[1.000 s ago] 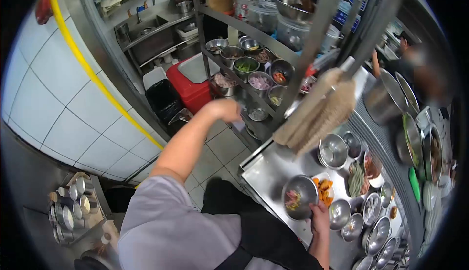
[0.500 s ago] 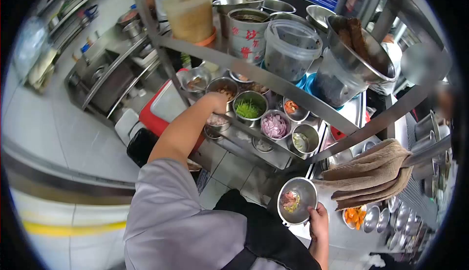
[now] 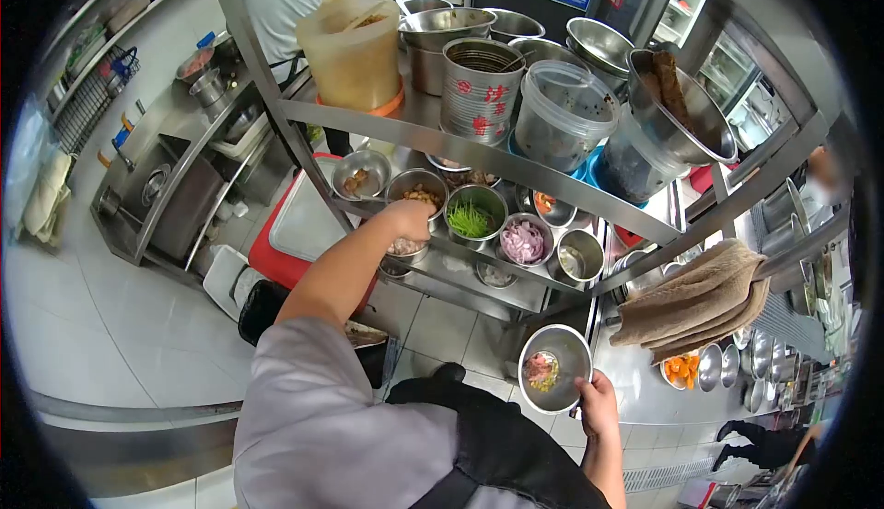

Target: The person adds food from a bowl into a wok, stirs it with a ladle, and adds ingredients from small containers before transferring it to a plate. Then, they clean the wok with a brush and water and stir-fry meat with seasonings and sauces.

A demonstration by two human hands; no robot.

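Observation:
My right hand [image 3: 599, 403] grips the rim of a metal bowl [image 3: 573, 352] with pink and yellow bits of food inside. At the shelf's left part, my left hand [image 3: 408, 221] reaches down between a container of brown pieces [image 3: 422, 193] and a container of pale pink food [image 3: 405, 247]; its fingertips are hidden. Chopped green herbs fill a metal container [image 3: 471, 219] just right of that hand. Further right are sliced purple onions [image 3: 523, 242] and a container with pale slices [image 3: 573, 259].
Above, the upper metal shelf [image 3: 479, 164] carries a cloudy tub [image 3: 350, 58], a large can [image 3: 481, 95] and a clear tub [image 3: 564, 118]. A brown towel [image 3: 695, 299] hangs from a bar at right. A person in white [image 3: 276, 7] stands behind the shelf.
The view has shifted, showing more of the room behind and the floor at lower right. My left hand remains among the lower containers, and my right hand still holds the bowl.

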